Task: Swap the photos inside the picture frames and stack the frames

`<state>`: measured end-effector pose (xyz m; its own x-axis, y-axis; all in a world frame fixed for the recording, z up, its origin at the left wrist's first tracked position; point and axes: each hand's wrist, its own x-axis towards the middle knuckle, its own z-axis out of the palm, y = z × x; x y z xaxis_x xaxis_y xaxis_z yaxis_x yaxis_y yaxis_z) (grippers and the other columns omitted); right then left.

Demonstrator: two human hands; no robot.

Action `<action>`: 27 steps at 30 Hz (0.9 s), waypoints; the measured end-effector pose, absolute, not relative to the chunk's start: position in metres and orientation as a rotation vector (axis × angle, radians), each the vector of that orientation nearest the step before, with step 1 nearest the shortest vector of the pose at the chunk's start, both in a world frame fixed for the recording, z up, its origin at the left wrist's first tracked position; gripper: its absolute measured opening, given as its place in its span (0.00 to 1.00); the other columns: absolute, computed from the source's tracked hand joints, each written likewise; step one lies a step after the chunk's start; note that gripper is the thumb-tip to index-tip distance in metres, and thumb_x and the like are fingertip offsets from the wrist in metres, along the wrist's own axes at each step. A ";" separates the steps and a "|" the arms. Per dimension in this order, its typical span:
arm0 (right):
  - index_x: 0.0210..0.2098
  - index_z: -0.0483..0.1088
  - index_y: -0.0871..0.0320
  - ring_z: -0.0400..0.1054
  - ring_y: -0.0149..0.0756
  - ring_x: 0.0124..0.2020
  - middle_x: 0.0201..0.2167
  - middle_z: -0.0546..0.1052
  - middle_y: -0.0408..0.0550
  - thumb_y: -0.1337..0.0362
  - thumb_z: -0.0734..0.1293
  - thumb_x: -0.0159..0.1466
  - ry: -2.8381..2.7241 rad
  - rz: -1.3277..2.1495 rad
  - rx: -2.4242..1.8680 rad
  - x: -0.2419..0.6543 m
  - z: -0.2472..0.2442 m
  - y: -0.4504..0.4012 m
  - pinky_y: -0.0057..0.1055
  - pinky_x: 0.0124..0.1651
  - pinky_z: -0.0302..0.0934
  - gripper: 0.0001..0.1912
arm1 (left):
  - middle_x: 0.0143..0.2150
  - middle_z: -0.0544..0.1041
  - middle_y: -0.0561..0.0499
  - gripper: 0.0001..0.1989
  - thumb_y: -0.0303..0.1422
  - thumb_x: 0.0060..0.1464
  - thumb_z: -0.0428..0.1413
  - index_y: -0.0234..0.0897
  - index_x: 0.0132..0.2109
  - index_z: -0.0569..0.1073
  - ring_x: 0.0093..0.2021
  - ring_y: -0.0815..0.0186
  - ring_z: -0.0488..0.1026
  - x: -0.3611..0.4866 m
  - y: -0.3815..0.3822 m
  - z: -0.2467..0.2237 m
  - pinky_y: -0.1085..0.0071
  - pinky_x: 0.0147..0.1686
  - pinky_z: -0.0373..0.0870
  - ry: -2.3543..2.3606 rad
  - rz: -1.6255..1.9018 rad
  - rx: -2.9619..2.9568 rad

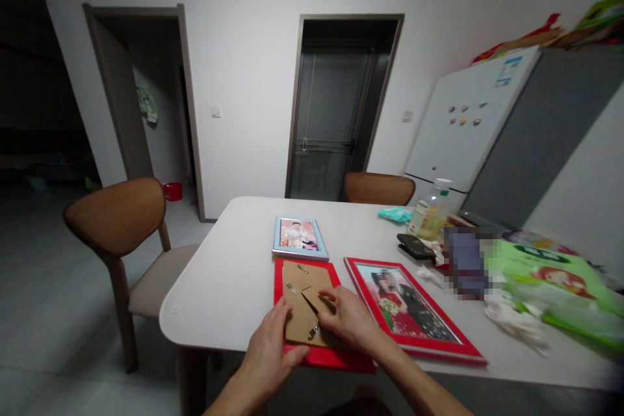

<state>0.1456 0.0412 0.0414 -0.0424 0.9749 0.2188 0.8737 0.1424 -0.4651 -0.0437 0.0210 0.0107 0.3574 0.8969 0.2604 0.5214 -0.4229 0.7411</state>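
A red picture frame (281, 283) lies face down at the table's near edge, its brown cardboard back (298, 318) showing with several small metal clips. My left hand (270, 348) rests along the frame's left side, fingers stretched and thumb apart near the lower border. With bent fingers, my right hand (351, 322) pinches the raised cardboard stand flap (314, 299) on that back; part of the flap is hidden behind the fingers. To the right lies a larger red-framed photo (414, 309), face up. Beyond the frame is a light-blue framed photo (298, 237).
The white table (219, 299) also carries a bottle (429, 211), a black wallet-like item (416, 246), crumpled tissues (517, 322) and a green package (560, 279) on the right. Wooden chairs (117, 218) stand at the left and far side; a fridge (468, 120) is at right.
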 end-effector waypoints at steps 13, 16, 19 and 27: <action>0.43 0.66 0.59 0.64 0.36 0.39 0.38 0.70 0.52 0.59 0.58 0.55 -1.868 0.340 -1.559 0.128 0.056 0.030 0.30 0.42 0.57 0.19 | 0.46 0.70 0.45 0.23 0.35 0.38 0.55 0.33 0.45 0.64 0.41 0.58 0.70 -0.094 0.050 0.031 0.64 0.37 0.68 1.026 1.280 1.141; 0.45 0.65 0.63 0.63 0.39 0.42 0.39 0.70 0.55 0.61 0.58 0.54 -1.833 0.165 -1.821 0.157 0.040 0.039 0.31 0.45 0.54 0.20 | 0.45 0.71 0.46 0.23 0.34 0.38 0.55 0.35 0.46 0.64 0.38 0.60 0.72 -0.127 0.052 0.029 0.66 0.34 0.69 1.138 1.223 1.095; 0.46 0.63 0.64 0.63 0.41 0.42 0.40 0.70 0.57 0.63 0.59 0.52 -1.835 0.110 -2.006 0.175 0.029 0.046 0.32 0.44 0.54 0.22 | 0.43 0.73 0.47 0.23 0.34 0.39 0.54 0.34 0.46 0.64 0.37 0.60 0.72 -0.149 0.054 0.026 0.67 0.34 0.69 1.276 1.127 1.215; 0.47 0.59 0.66 0.67 0.39 0.36 0.37 0.72 0.58 0.68 0.58 0.48 -1.647 0.375 -2.064 0.174 0.029 0.054 0.30 0.37 0.57 0.26 | 0.51 0.65 0.44 0.24 0.32 0.40 0.51 0.32 0.48 0.63 0.53 0.56 0.60 -0.151 0.063 0.016 0.60 0.52 0.54 1.857 0.945 1.970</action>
